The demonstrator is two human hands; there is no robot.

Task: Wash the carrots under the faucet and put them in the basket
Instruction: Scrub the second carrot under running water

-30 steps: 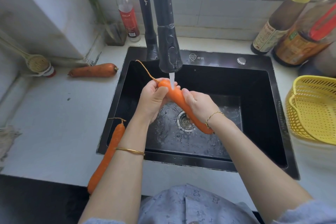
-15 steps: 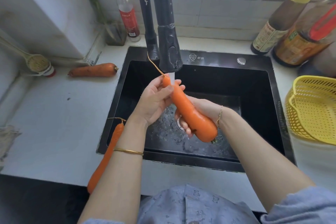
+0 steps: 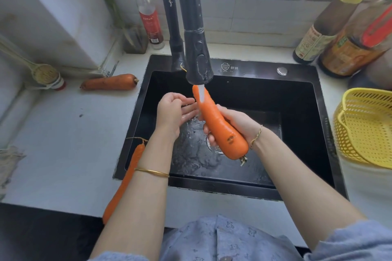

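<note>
Right hand [image 3: 237, 123] around carrot [image 3: 218, 130], left hand [image 3: 172, 112] loose

Left hand [image 3: 175, 112] is open just below-left of the faucet head [image 3: 198, 59], fingers relaxed. Right hand [image 3: 237, 123], below-right of it, palm up, grips a carrot [image 3: 216, 125].

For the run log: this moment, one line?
stage: rinsing | right hand grips carrot under faucet | left hand open beside it | two carrots on counter
</note>
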